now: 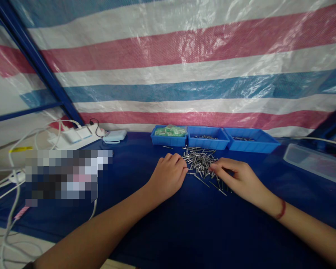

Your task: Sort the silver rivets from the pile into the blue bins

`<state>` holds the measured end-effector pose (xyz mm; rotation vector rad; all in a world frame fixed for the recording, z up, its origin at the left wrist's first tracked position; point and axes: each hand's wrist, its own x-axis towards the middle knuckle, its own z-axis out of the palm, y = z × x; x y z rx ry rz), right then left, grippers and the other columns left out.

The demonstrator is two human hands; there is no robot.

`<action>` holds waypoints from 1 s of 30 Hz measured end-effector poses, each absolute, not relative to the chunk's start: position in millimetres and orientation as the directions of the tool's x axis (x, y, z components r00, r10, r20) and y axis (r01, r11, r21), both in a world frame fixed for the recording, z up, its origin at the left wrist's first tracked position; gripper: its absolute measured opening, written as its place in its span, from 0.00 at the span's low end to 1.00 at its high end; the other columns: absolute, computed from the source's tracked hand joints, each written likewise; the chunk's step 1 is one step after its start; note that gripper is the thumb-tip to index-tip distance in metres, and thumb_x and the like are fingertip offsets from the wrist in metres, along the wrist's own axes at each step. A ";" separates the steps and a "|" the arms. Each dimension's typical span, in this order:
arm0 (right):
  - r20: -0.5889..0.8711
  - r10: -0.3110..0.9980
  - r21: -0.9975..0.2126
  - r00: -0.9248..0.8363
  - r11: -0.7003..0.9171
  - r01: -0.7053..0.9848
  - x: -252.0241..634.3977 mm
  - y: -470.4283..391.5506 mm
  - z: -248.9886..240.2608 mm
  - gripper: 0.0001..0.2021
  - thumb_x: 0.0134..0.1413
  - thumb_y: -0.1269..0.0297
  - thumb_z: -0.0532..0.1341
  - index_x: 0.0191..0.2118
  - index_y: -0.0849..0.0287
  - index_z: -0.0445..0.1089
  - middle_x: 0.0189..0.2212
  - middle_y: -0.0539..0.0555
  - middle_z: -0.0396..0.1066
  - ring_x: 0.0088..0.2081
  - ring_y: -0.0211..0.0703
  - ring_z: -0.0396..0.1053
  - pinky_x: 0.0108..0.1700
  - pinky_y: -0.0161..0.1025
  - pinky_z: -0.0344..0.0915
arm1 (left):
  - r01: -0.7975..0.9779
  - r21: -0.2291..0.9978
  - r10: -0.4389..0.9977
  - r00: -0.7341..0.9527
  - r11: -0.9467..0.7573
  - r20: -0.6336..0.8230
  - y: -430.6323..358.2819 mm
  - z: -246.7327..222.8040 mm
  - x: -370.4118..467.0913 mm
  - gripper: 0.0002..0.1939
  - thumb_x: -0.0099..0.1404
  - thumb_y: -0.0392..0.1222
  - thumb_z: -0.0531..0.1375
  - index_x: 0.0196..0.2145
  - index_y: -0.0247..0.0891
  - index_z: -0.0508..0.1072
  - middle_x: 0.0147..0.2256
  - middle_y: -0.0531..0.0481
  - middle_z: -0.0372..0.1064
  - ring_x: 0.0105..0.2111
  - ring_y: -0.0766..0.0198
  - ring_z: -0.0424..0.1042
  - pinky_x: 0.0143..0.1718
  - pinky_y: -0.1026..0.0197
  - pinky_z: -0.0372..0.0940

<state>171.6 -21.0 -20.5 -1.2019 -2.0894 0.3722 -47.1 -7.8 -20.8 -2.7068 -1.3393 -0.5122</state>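
A heap of small silver metal pins (199, 158) lies on the dark blue table cover (184, 224). My left hand (168, 175) rests knuckles-up at the heap's left edge, fingers curled, fingertips touching pins. On the heap's right side lies my right hand (238, 177), whose fingertips pinch at pins; a red band circles its wrist. Whether either hand has a pin in its grip is hidden by the fingers. A few loose pins lie nearer me, below the right hand.
Three blue trays stand behind the heap: the left one (168, 135) holds green-white pieces, the middle (208, 137) and right (250, 140) hold metal pins. A power strip (75, 136), white cables and a pale blue box (114, 136) sit at left; a clear plastic tray (316, 162) at right.
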 end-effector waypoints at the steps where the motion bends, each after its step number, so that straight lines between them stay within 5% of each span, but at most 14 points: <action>1: 0.426 0.837 -0.550 -0.343 0.540 0.637 170.5 -22.1 -20.9 0.16 0.59 0.59 0.54 0.23 0.58 0.66 0.21 0.49 0.65 0.24 0.36 0.63 0.28 0.35 0.59 | 0.779 0.110 0.761 0.555 -0.617 0.337 -8.2 -20.2 -46.6 0.10 0.69 0.41 0.49 0.36 0.37 0.69 0.38 0.48 0.66 0.39 0.58 0.63 0.37 0.57 0.58; 6: 0.424 0.856 -0.632 -0.296 0.514 0.580 163.1 -29.4 -25.3 0.10 0.56 0.59 0.57 0.39 0.57 0.70 0.30 0.51 0.72 0.28 0.38 0.68 0.28 0.35 0.64 | 0.656 0.383 0.758 0.531 -0.650 0.377 -12.3 -18.8 -41.4 0.08 0.69 0.40 0.50 0.35 0.37 0.66 0.35 0.50 0.68 0.36 0.61 0.65 0.38 0.59 0.58; 10: 0.414 0.850 -0.676 -0.326 0.527 0.515 157.2 -34.9 -24.4 0.09 0.56 0.60 0.58 0.40 0.56 0.71 0.31 0.51 0.73 0.30 0.38 0.70 0.30 0.35 0.66 | 0.494 0.497 0.696 0.584 -0.713 0.417 -15.7 -19.0 -37.2 0.05 0.68 0.38 0.52 0.35 0.37 0.65 0.34 0.51 0.68 0.37 0.64 0.66 0.41 0.61 0.58; 30: 0.421 0.847 -0.701 -0.325 0.531 0.476 153.7 -39.1 -17.7 0.06 0.56 0.63 0.58 0.35 0.55 0.71 0.30 0.50 0.73 0.32 0.38 0.70 0.34 0.36 0.66 | 0.416 0.538 0.656 0.642 -0.733 0.397 -18.9 -15.5 -35.2 0.04 0.66 0.38 0.54 0.35 0.37 0.68 0.33 0.50 0.68 0.36 0.64 0.67 0.40 0.61 0.61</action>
